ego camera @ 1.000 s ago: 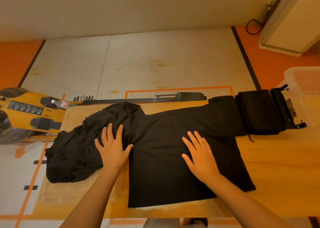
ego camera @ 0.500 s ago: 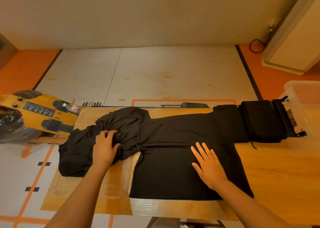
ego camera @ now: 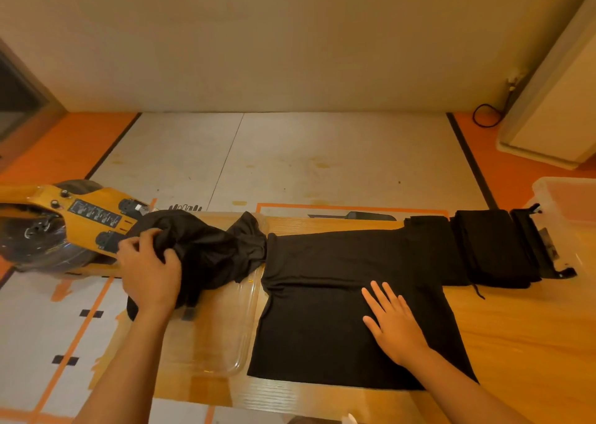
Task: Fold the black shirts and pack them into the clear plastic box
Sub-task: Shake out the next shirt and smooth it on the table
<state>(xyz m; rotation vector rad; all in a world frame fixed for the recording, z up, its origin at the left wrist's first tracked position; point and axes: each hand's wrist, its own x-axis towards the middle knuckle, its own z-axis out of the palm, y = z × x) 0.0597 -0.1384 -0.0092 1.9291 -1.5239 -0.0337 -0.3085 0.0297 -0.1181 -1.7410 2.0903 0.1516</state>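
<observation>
1. The flat black shirt [ego camera: 338,298] lies spread on the wooden table [ego camera: 522,343] with its long run going left to right along the tabletop. Its straight hem edge faces the person.
2. At its left end the shirt narrows into a gathered neck of cloth that meets the bunched black cloth [ego camera: 213,256]. I cannot tell whether the 2 are 1 garment.
3. The shirt is matte black and mostly smooth. A raised crease crosses it from left to right, just beyond the right hand's fingertips.
4. The right hand [ego camera: 395,323] rests flat on the shirt's near right part, with its fingers straight and spread and gripping nothing.
5. The left hand [ego camera: 150,272] has its fingers curled into the bunched black cloth at the table's left end and holds a fistful of it.
6. A folded black stack [ego camera: 493,249] sits at the shirt's far right end and touches it. The clear plastic box [ego camera: 567,204] stands just beyond the stack, cut off by the frame's right edge.
7. A clear plastic panel [ego camera: 225,333] lies on the table, partly under the bunch, and its right rim is beside the shirt's left edge.
8. Bare wood lies open to the right of the shirt, nearer the person than the stack. The hem is near the table's near edge.
9. A yellow machine [ego camera: 80,217] stands on the floor, close to the table's left end.
</observation>
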